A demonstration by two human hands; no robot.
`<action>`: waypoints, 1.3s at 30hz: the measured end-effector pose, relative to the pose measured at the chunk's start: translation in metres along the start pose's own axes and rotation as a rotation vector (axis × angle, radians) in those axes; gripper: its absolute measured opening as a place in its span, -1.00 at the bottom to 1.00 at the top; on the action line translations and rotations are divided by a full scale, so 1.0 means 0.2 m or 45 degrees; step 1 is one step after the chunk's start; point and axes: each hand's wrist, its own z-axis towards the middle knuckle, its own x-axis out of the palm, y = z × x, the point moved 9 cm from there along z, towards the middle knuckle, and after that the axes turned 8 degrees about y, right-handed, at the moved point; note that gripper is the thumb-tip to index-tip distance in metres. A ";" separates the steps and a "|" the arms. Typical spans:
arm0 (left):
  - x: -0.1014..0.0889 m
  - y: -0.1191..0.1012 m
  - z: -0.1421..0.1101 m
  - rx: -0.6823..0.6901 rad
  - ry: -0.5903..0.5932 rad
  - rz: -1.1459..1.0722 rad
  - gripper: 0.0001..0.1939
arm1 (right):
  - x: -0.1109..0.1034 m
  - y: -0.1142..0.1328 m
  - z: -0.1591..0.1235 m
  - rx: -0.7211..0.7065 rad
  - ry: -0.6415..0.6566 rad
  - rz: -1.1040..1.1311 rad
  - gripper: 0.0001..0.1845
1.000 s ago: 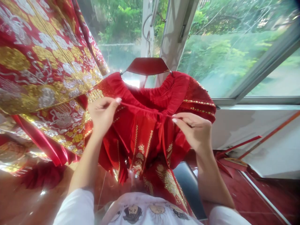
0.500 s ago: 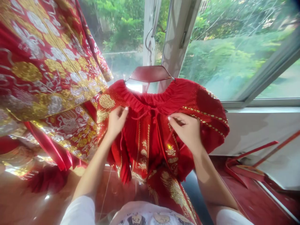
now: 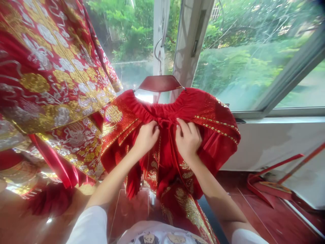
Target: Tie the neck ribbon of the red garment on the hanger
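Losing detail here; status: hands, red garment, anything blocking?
Left hand, right hand curled at neckline. Red garment on hanger. Embroidered outfit hanging left, clear of both hands.

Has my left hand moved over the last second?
Yes: judged against the window frame, your left hand has shifted rightward in the view, toward your right hand.

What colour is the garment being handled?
The garment is red with gold decoration, best seen in the head view.

The garment (image 3: 166, 145) is red (with gold motifs and dotted lines).
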 end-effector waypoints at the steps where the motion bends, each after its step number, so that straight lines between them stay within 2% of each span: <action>1: -0.01 -0.01 0.00 0.014 -0.001 -0.047 -0.83 | 0.01 0.01 0.00 -0.024 -0.007 -0.005 -0.64; 4: -0.03 -0.03 -0.02 0.026 -0.020 -0.131 -0.83 | 0.00 0.04 0.00 -0.090 -0.045 0.023 -0.67; 7: -0.07 -0.04 -0.05 0.011 -0.096 -0.102 -0.89 | -0.06 0.08 0.02 -0.174 -0.130 0.107 -0.72; 10: -0.10 -0.04 -0.07 0.002 -0.146 -0.206 -0.90 | -0.07 0.13 0.04 -0.221 -0.090 0.239 -0.70; 14: -0.13 -0.06 -0.06 0.052 -0.147 -0.458 -0.91 | -0.04 0.12 0.08 -0.067 0.044 0.536 -0.72; 18: -0.20 -0.11 -0.01 0.153 -0.112 -0.490 -0.90 | -0.05 0.06 0.13 0.136 0.134 0.759 -0.82; 22: -0.30 -0.13 0.04 0.233 -0.086 -0.490 -0.86 | -0.15 -0.02 0.19 0.162 0.137 0.655 -0.88; 27: -0.43 -0.07 0.05 0.221 -0.210 -0.519 -0.79 | -0.22 -0.10 0.27 0.168 0.230 0.538 -0.93; 29: -0.44 -0.06 0.05 0.209 -0.138 -0.523 -0.80 | -0.21 -0.10 0.29 0.162 0.344 0.527 -0.96; 31: -0.41 -0.08 0.03 0.215 0.044 -0.439 -0.89 | -0.16 -0.09 0.29 0.162 0.556 0.558 -0.96; 32: -0.39 -0.10 0.01 0.217 0.134 -0.332 -0.96 | -0.13 -0.08 0.29 0.161 0.689 0.588 -0.95; 34: -0.37 -0.12 -0.03 0.201 0.227 -0.010 -0.89 | -0.07 -0.06 0.27 0.138 0.965 0.649 -0.93; 36: -0.39 -0.15 -0.06 0.158 0.159 0.351 -0.87 | -0.02 -0.02 0.25 0.042 1.233 0.709 -0.88; 39: -0.45 -0.19 -0.09 0.078 -0.137 0.719 -0.87 | 0.02 0.07 0.21 -0.185 1.545 0.834 -0.76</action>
